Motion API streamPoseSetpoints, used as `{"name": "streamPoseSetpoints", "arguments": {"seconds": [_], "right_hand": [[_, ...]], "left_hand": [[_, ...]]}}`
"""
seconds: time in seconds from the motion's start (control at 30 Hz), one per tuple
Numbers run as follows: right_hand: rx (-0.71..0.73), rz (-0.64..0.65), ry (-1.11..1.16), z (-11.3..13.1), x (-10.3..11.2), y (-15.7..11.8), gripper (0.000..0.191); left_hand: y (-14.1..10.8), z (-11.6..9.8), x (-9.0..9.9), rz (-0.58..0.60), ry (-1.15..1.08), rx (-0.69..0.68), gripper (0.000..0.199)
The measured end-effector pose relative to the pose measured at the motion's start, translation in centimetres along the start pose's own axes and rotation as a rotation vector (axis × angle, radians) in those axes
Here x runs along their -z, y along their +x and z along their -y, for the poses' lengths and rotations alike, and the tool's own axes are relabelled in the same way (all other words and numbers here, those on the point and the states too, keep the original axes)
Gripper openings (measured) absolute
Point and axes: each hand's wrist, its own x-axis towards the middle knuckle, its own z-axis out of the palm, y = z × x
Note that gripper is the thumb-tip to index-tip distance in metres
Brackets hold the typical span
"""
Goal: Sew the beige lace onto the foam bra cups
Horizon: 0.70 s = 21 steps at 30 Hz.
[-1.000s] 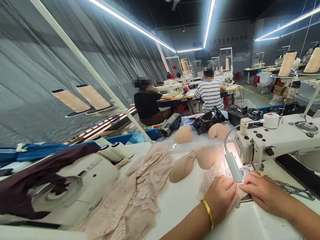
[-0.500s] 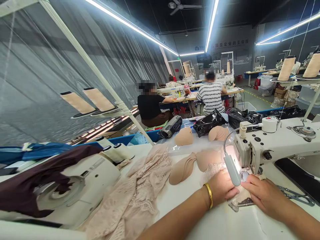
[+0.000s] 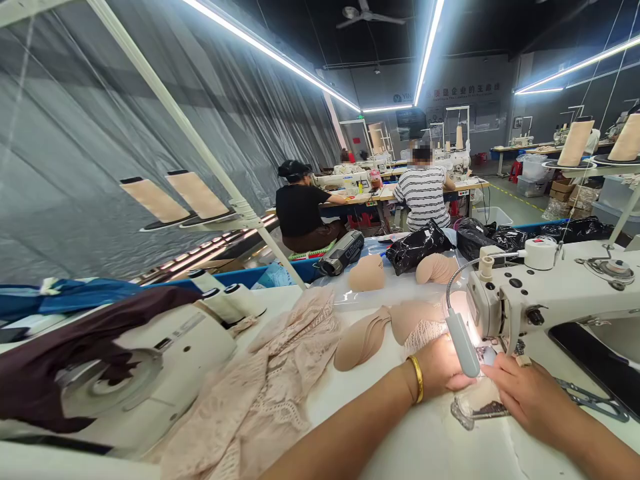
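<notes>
My left hand (image 3: 441,365), with a gold bangle at its wrist, is closed over pale pink lace fabric (image 3: 423,336) beside the sewing machine (image 3: 565,283). The grey lamp (image 3: 463,347) partly covers its fingers. My right hand (image 3: 531,395) lies just right of the lit needle area, its fingers drawn together and pointing towards the left hand. Whatever lies under those fingertips is hidden. A beige patch (image 3: 475,396) shows on the machine bed below both hands. Behind the left hand, beige moulded bra cups (image 3: 363,339) overlap in a stack.
Lace fabric (image 3: 280,373) spreads across the table on the left, near a second machine head (image 3: 165,373) draped with dark cloth (image 3: 100,340). Metal scissors (image 3: 593,400) lie right of my right hand. Black plastic bags (image 3: 420,245) sit behind; two people work further off.
My left hand has shifted slightly up and forward, baring more of the beige patch on the machine bed. The right hand stays almost in place. The view has moved slightly.
</notes>
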Motion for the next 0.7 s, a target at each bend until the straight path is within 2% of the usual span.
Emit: {"name": "streamPoseSetpoints", "arguments": {"seconds": [0.2, 0.43, 0.57, 0.7], "right_hand": [[-0.002, 0.062, 0.011, 0.0, 0.1, -0.2, 0.04], [-0.011, 0.03, -0.01, 0.2, 0.5, 0.3, 0.037], [-0.03, 0.019, -0.007, 0.1, 0.4, 0.3, 0.034], [-0.016, -0.008, 0.03, -0.6, -0.2, 0.0, 0.037]], "left_hand": [[0.0, 0.2, 0.0, -0.01, 0.016, -0.057, 0.018], [0.2, 1.0, 0.8, -0.017, 0.065, -0.075, 0.021], [0.6, 0.5, 1.4, -0.011, 0.121, -0.033, 0.019], [0.6, -0.3, 0.9, -0.018, 0.178, 0.068, 0.015]]}}
